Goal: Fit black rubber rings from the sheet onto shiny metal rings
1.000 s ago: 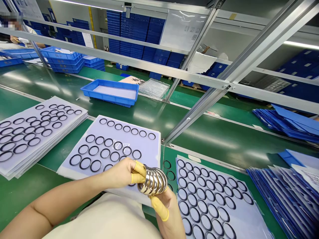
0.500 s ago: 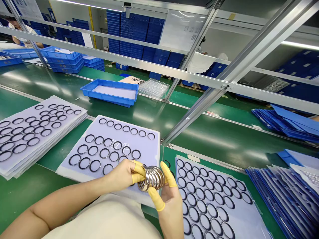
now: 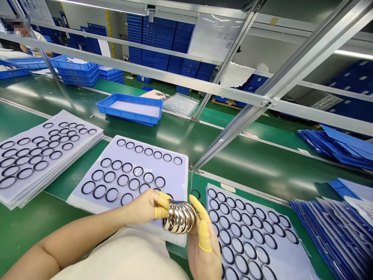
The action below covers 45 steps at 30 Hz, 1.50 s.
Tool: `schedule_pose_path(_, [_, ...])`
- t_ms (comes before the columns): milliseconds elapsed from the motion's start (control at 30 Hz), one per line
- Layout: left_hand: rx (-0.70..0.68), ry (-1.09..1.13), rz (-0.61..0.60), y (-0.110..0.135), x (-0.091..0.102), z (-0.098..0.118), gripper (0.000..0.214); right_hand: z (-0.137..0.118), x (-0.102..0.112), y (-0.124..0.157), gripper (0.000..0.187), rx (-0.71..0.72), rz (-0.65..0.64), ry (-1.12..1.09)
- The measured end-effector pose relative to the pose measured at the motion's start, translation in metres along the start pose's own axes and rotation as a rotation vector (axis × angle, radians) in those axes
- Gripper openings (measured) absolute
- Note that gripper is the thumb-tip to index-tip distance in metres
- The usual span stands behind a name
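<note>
Several shiny metal rings (image 3: 181,217) are bunched side by side between my two hands, over the near edge of the middle sheet. My left hand (image 3: 150,205), with yellow finger cots, grips the rings at their left end. At their right end, my right hand (image 3: 202,233) closes around them, its yellow-covered thumb and fingers against the stack. Under and beyond my hands, rows of dark-edged rings (image 3: 122,180) lie on the white middle sheet (image 3: 171,175). Close to my right hand is another sheet (image 3: 287,256) covered with similar rings (image 3: 247,231).
A sheet stack with rings (image 3: 87,144) lies at left. A blue tray (image 3: 129,112) stands on the green bench behind. Blue folders (image 3: 332,233) lean at right. A metal frame (image 3: 230,136) slants across. A person (image 3: 37,37) sits far left; stacked blue trays (image 3: 76,72) stand nearby.
The metal rings are now more fanned out and tilted to the right. My right thumb has moved up and right along them. The view has shifted slightly.
</note>
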<state>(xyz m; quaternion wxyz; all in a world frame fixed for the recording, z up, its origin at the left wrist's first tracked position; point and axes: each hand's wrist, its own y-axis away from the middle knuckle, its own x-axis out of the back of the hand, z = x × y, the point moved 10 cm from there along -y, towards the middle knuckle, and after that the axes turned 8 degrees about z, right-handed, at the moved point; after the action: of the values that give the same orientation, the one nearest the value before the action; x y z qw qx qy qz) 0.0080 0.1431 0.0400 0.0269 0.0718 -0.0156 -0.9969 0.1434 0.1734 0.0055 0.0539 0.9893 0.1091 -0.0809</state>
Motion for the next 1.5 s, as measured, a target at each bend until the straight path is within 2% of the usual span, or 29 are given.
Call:
schedule_pose_path(67, [0.02,0.05,0.021,-0.001,0.005,0.0,0.032,0.0,0.003,-0.001,0.041,-0.022,0.02,-0.059])
schedule_pose_path(133, [0.051,0.085,0.019,-0.001,0.008,-0.003,0.03,-0.004,-0.002,0.0,0.036,-0.036,-0.026,-0.089])
schedule_pose_path(233, [0.084,0.062,-0.012,0.0,0.008,-0.007,0.027,-0.009,-0.025,0.01,0.038,-0.085,-0.263,-0.058])
schedule_pose_path(367, [-0.027,-0.093,-0.044,0.0,0.004,0.005,0.022,-0.007,-0.058,0.041,0.044,-0.241,-0.628,-0.005])
schedule_pose_path(433, [-0.079,-0.148,-0.067,0.002,-0.001,0.014,0.02,-0.002,-0.065,0.052,0.045,-0.314,-0.718,0.023])
schedule_pose_path(600, [-0.188,-0.304,-0.124,0.01,-0.011,0.037,0.021,0.007,-0.069,0.059,0.039,-0.381,-0.737,-0.078])
schedule_pose_path(733, [-0.195,-0.44,-0.154,0.015,-0.015,0.042,0.022,0.008,-0.069,0.06,0.042,-0.368,-0.734,-0.071])
schedule_pose_path(833, [-0.237,-0.525,-0.181,0.015,-0.013,0.047,0.022,0.005,-0.069,0.055,0.036,-0.358,-0.673,-0.155])
schedule_pose_path(900, [-0.242,-0.574,-0.271,0.014,-0.011,0.046,0.019,0.005,-0.068,0.051,0.029,-0.32,-0.623,-0.184])
schedule_pose_path(933, [-0.203,-0.569,-0.357,0.014,-0.011,0.042,0.017,0.005,-0.067,0.049,0.027,-0.296,-0.608,-0.196])
schedule_pose_path(1000, [-0.018,-0.449,-0.566,0.019,-0.011,0.027,0.017,0.006,-0.067,0.047,0.024,-0.258,-0.612,-0.213])
schedule_pose_path(1067, [0.222,-0.237,-0.752,0.03,-0.013,0.015,0.035,0.005,-0.07,0.049,0.025,-0.214,-0.654,-0.154])
schedule_pose_path(1133, [0.368,-0.064,-0.877,0.042,-0.019,0.012,0.051,-0.001,-0.073,0.05,0.033,-0.129,-0.706,-0.008])
schedule_pose_path(1233, [0.377,0.023,-0.97,0.054,-0.033,0.016,0.051,-0.013,-0.075,0.052,0.059,-0.045,-0.753,0.135])
schedule_pose_path(1333, [0.338,0.044,-0.975,0.061,-0.046,0.017,0.042,-0.017,-0.071,0.053,0.084,-0.036,-0.763,0.143])
schedule_pose_path(1500, [0.294,0.085,-0.942,0.067,-0.051,0.018,0.041,-0.014,-0.06,0.056,0.1,0.061,-0.771,0.232])
